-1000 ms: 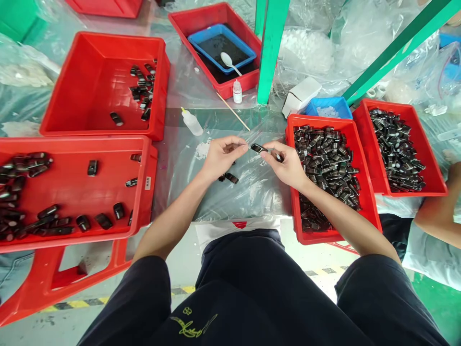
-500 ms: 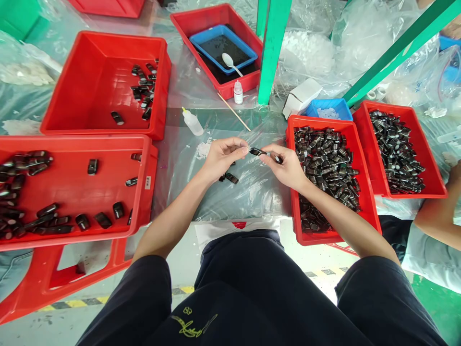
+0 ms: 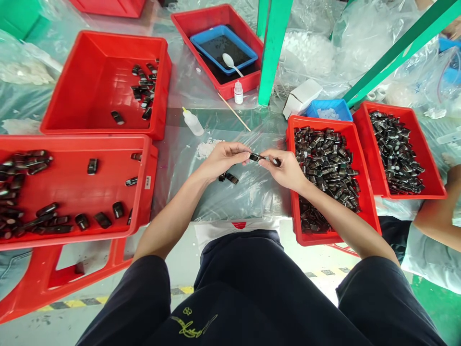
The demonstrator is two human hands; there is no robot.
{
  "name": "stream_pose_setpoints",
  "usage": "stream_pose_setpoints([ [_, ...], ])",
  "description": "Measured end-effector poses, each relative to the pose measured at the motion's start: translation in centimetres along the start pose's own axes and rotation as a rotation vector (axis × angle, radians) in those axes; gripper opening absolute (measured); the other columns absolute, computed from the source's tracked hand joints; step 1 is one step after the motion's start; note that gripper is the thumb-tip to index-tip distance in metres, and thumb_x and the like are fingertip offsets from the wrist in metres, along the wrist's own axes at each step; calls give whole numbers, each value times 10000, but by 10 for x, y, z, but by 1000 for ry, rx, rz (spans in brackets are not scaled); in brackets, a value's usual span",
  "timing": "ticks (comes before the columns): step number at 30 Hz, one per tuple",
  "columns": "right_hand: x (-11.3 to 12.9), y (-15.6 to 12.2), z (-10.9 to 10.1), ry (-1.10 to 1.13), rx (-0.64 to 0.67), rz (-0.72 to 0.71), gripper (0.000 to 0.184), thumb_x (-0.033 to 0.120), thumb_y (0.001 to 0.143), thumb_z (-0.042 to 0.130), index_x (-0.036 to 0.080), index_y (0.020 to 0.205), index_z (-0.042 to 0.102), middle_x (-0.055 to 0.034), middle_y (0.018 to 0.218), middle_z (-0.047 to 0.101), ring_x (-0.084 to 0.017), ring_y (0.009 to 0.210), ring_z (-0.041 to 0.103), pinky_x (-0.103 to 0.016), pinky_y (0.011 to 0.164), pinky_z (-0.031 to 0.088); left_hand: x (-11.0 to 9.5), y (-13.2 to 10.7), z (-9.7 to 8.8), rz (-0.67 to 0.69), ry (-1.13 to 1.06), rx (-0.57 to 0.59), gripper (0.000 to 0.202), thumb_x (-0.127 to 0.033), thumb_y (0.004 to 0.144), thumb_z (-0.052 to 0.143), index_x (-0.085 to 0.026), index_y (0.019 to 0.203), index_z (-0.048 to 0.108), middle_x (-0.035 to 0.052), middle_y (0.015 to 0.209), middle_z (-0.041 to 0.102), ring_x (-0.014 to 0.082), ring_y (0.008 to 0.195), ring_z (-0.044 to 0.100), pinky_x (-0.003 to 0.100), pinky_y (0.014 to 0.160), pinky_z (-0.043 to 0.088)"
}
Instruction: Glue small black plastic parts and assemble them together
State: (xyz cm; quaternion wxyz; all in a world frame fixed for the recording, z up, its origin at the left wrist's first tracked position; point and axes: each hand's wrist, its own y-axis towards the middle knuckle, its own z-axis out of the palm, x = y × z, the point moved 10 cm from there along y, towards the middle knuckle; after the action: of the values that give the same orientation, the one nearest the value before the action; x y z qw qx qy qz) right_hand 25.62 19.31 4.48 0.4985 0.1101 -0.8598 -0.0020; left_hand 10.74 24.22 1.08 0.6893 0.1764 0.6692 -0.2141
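Observation:
My left hand and my right hand meet above the plastic-covered table, fingers pinched on one small black part held between them. More dark pieces show inside my right hand's curled fingers. Two loose black parts lie on the plastic just below my left hand. Right of my right hand stands a red bin heaped with the same black parts.
Red bins at left hold scattered black parts. A squeeze bottle, a small dropper bottle, a wooden stick and a blue tray with a spoon sit behind. Green posts rise at centre. Another person's arm reaches in at right.
Both hands drifted slightly down and closer together; my left fingertips now close on the black part that my right hand was holding out.

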Motion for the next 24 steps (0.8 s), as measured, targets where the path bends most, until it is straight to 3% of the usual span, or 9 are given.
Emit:
stream_pose_setpoints([
  [7, 5, 2, 1, 49, 7, 8, 300, 496, 961, 654, 205, 895, 680, 51, 645, 432, -139, 622, 343, -297, 641, 306, -6, -3, -2, 107, 9, -127, 513, -686, 776, 843, -180, 835, 782, 42, 740, 715, 151, 672, 626, 295, 672, 500],
  [10, 6, 2, 1, 162, 13, 51, 400, 596, 911, 717, 208, 860, 634, 51, 656, 443, -130, 620, 353, -286, 608, 302, -11, -7, -2, 173, 57, -207, 510, -671, 719, 895, -188, 827, 773, 28, 751, 705, 130, 647, 574, 275, 611, 445],
  [12, 1, 1, 6, 327, 51, 153, 487, 684, 855, 753, 218, 847, 613, 65, 640, 403, -120, 583, 325, -275, 551, 291, -14, -9, -5, 200, 45, -253, 511, -675, 709, 901, -195, 801, 751, 13, 721, 673, 123, 627, 538, 276, 596, 427],
  [15, -11, -8, 28, 647, 175, 426, 571, 793, 829, 720, 243, 886, 578, 106, 599, 293, -105, 491, 238, -261, 449, 266, -19, -13, -7, 222, -11, -251, 514, -701, 747, 861, -207, 807, 732, 9, 703, 653, 136, 637, 546, 295, 629, 456],
  [18, -14, -20, 51, 844, 302, 645, 607, 840, 839, 661, 250, 899, 530, 89, 613, 408, -112, 454, 350, -260, 397, 328, -27, -16, 6, 261, 81, -146, 471, -660, 801, 835, -201, 827, 735, 31, 769, 685, 154, 690, 578, 302, 652, 464],
  [21, -14, -27, 63, 889, 361, 751, 580, 805, 874, 645, 237, 881, 529, 40, 674, 535, -136, 496, 496, -261, 383, 380, -35, -21, 21, 342, 302, -57, 339, -535, 903, 767, -200, 955, 761, 67, 921, 719, 183, 829, 622, 309, 718, 481],
  [24, -16, -27, 61, 905, 327, 770, 468, 654, 919, 689, 220, 828, 539, 63, 632, 468, -100, 454, 421, -224, 364, 306, -42, -22, 11, 382, 482, -119, 286, -453, 974, 672, -206, 1101, 741, 86, 1054, 726, 210, 959, 645, 333, 826, 507],
])
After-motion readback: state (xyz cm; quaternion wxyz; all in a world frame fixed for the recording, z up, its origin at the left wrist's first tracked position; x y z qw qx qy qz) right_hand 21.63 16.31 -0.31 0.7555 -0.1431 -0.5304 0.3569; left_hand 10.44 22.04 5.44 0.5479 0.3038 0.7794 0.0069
